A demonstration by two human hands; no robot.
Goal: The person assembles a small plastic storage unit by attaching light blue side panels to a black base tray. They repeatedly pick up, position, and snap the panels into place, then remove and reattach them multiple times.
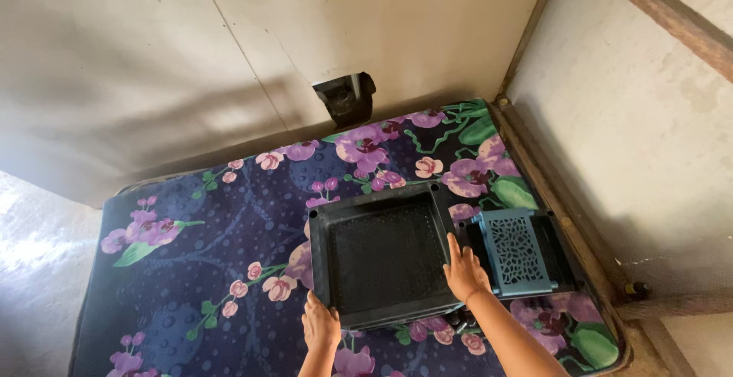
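A black square plastic tray (328, 228) with a mesh bottom lies on a dark blue cloth with purple flowers (221, 224). My left hand (321, 323) rests at the tray's near left corner. My right hand (464, 270) lies flat against the tray's right rim, fingers together and pointing away from me. Neither hand clearly grips anything. Just right of my right hand sits a teal panel with a cut-out lattice pattern (518, 251), resting on another black piece (556, 247).
The flowered cloth covers a low surface in a corner. Pale walls stand behind and to the right, with a wooden edge (550, 186) along the right side. A small dark device (345, 98) sits at the back wall.
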